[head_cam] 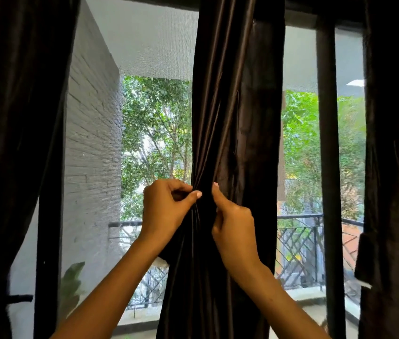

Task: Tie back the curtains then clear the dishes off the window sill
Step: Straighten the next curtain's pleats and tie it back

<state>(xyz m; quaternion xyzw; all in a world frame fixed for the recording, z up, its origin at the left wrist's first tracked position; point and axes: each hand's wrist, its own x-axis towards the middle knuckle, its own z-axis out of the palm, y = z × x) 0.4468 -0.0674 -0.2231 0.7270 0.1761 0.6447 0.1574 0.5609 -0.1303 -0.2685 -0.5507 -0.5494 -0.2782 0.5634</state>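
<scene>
A dark brown satin curtain (227, 113) hangs in the middle of the window, gathered into a narrow bunch at waist height. My left hand (166, 211) pinches the gathered folds from the left side. My right hand (232, 223) grips the same bunch from the right, thumb pointing up against the cloth. Whether a tie band runs between my fingers cannot be told. A second dark curtain (15, 143) hangs at the far left, held in by a dark tie (21, 298) low down. A third curtain (396, 167) hangs at the far right. The sill and dishes are out of view.
Behind the insect screen lie a grey brick wall (90, 155), a balcony railing (298, 243) and green trees. A dark vertical window frame bar (328, 167) stands right of the middle curtain. A leafy plant (71, 285) shows at the lower left.
</scene>
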